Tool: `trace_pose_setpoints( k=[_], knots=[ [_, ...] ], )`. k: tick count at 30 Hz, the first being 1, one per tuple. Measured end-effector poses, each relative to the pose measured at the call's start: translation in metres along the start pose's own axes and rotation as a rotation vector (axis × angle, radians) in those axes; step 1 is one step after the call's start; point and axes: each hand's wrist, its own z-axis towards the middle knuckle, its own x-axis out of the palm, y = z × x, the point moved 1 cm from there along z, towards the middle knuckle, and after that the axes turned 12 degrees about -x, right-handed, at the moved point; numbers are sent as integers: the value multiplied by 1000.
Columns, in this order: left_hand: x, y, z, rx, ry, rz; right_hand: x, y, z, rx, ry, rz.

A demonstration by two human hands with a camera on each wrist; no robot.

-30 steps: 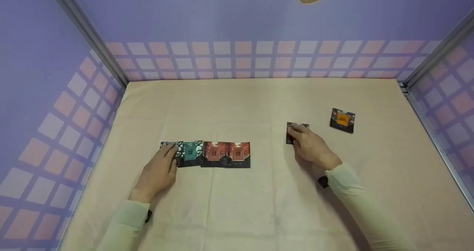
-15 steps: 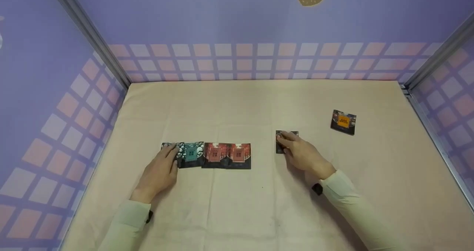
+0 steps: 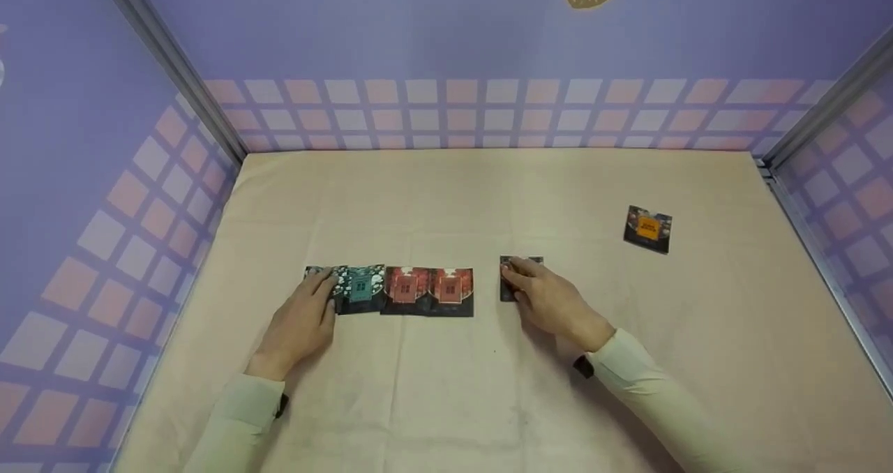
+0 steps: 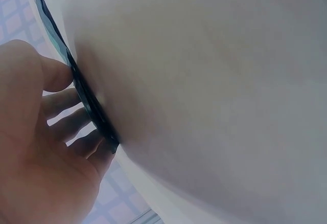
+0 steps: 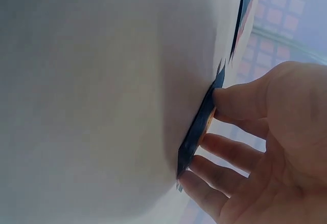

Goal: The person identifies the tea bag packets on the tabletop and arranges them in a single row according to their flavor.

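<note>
Several small square sachets lie in an overlapping row on the cloth. My left hand (image 3: 296, 323) rests its fingertips on the leftmost sachet (image 3: 312, 271), mostly covering it. Beside that are a teal-labelled sachet (image 3: 361, 300) and two red ones, a left red sachet (image 3: 404, 290) and a right red sachet (image 3: 451, 293). Just right of the row, my right hand (image 3: 554, 305) presses its thumb and fingers on the upper face of a dark sachet (image 3: 507, 294). In the right wrist view some orange shows on this dark sachet (image 5: 198, 127) between the fingers.
Farther back on the right, a sachet with an orange label (image 3: 647, 229) lies slightly turned on the cream tablecloth (image 3: 446, 389). Purple panels with a pink and white check (image 3: 460, 114) enclose the table at the back and sides.
My right hand has moved left and a little nearer, bringing the dark sachet toward the row's right end. The left hand has stayed on the row, and the orange-labelled sachet has not moved.
</note>
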Motion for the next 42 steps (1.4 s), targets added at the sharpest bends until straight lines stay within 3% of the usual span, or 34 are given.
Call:
trace_pose_setpoints(
  k=[22, 33, 42],
  knots=[
    [-2, -3, -1, -4, 24, -2, 12, 36, 10, -47, 60, -40],
    [0, -1, 0, 7, 10, 2, 14, 40, 12, -37, 71, -34],
    [-1, 1, 1, -6, 43, 18, 12, 40, 14, -49, 82, -50]
  ],
)
